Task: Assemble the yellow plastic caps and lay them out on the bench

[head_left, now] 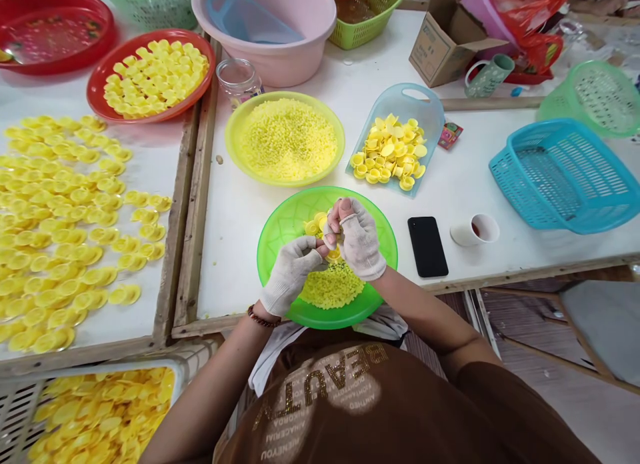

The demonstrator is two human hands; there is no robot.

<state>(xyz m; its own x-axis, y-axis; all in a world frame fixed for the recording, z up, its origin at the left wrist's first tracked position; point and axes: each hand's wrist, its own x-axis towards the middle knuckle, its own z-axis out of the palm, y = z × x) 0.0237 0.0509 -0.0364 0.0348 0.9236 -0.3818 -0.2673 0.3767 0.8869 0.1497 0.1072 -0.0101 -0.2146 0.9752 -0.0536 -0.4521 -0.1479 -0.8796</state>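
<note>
Both hands meet over a green plastic basin (273, 227), wearing whitish gloves that leave the fingertips bare. My left hand (291, 272) is closed, thumb and fingers pinching at the edge of a small yellow plastic cap (334, 255). Beside it, my right hand (357, 243) is closed too, its fingertips pressed together; what they hold is hidden. Inside the basin, small yellow beads (333, 287) lie on the near side and several yellow plastic caps (315, 224) on the far side.
Behind stands a yellow bowl (233, 141) of beads. A blue scoop (430, 107) holds yellow caps. To the right are a black phone (428, 247), a paper cup (465, 234) and a blue basket (575, 204). Rows of yellow caps (55, 231) cover the left table.
</note>
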